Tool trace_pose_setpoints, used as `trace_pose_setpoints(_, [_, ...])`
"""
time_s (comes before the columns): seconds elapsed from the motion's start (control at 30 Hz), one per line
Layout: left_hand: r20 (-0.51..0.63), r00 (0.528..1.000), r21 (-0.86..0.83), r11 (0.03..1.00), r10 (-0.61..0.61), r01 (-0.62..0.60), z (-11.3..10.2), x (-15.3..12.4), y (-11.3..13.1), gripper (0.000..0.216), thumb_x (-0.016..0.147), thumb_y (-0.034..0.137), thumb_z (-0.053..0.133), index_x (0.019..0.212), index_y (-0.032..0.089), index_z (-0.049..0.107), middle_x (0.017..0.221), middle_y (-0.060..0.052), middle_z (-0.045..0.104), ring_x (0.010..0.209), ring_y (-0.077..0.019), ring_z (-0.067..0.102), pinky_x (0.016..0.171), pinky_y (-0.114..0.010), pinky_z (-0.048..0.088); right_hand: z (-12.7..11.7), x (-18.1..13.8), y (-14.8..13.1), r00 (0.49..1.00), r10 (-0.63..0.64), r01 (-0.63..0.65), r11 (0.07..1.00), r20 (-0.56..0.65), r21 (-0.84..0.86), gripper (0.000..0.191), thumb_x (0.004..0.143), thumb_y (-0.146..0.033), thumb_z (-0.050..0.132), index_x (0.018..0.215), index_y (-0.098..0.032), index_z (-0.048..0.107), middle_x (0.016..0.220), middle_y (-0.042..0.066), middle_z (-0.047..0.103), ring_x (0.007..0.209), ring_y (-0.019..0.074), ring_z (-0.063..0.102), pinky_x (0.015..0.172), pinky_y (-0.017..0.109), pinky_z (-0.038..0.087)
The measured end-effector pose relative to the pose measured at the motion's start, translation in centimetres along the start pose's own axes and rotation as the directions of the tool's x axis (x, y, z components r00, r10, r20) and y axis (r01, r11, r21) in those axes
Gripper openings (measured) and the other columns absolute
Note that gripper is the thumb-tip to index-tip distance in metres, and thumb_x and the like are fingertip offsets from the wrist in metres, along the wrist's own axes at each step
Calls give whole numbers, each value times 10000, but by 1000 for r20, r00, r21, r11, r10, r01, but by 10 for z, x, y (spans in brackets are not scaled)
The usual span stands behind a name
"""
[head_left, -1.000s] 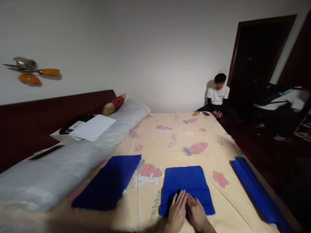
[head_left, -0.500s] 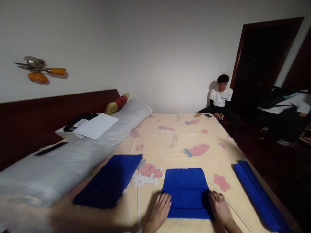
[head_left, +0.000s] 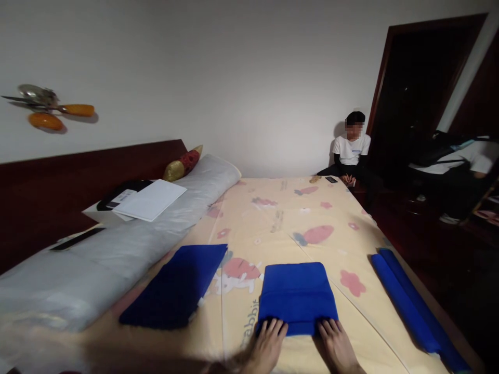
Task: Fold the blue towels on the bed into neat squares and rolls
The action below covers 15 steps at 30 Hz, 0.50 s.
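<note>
A folded bright blue towel (head_left: pixel 297 295) lies on the patterned bed sheet (head_left: pixel 288 218) right in front of me. My left hand (head_left: pixel 267 345) rests at its near left corner, fingers curled onto the edge. At the near right corner my right hand (head_left: pixel 336 344) does the same, fingertips touching the towel's front edge. Both hands press down on the near edge; I cannot see whether the fingers pinch the cloth.
A darker blue folded cloth (head_left: pixel 176 284) lies to the left. Rolled blue towels (head_left: pixel 409 304) sit along the bed's right edge. A long grey bolster (head_left: pixel 117 249) with papers (head_left: pixel 150 200) lines the headboard. One person (head_left: pixel 351 153) sits at the far corner, another (head_left: pixel 452 171) at right.
My hands went from side by side on top of the towel, out to its left and right sides, and now back to its near corners.
</note>
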<state>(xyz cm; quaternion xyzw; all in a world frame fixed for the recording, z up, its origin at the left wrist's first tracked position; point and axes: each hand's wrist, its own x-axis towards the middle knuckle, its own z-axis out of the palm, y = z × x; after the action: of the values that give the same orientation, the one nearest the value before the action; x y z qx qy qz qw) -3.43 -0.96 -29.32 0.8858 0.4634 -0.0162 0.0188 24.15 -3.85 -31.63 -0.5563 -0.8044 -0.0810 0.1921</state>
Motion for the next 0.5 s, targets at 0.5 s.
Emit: trace_pose_setpoints(0.5, [-8, 995, -106, 989, -101, 99, -33, -14, -41, 499, 706, 47, 439, 1120, 260, 619, 1147, -32, 665, 1148, -215, 549, 1113, -450, 263, -39, 13, 31, 956, 44, -111, 970, 291, 217, 385, 662, -92, 447, 930, -224, 691, 926, 48, 708, 887, 228, 639, 837, 324, 427])
